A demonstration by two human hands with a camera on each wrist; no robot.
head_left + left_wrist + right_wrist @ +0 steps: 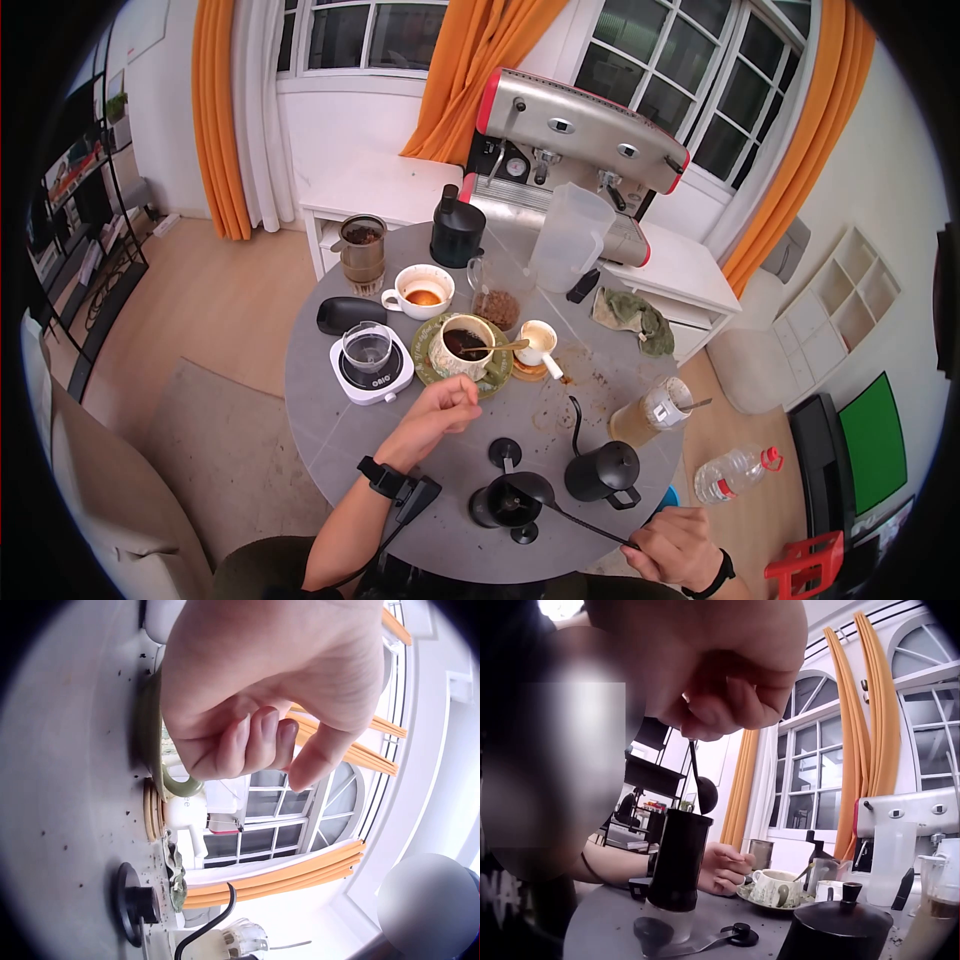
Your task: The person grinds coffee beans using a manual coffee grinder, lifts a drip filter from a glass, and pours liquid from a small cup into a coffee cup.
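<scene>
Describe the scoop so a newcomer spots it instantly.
On the near side of the round grey table stands the black grinder. The scoop is just above it, its thin handle running to the person's right grip. It is black and held in the air, unlike the gold spoon resting in the cup.

The left forearm (pixel 345 535) is bare and extends forward from the body. The left hand (pixel 432 418) is empty, its fingers (pixel 259 742) loosely bent toward the palm, the thumb (pixel 319 757) near the fingertips. The right hand (pixel 678 550) is well apart from it, out to the right, its fingers curled in a grip.
</scene>
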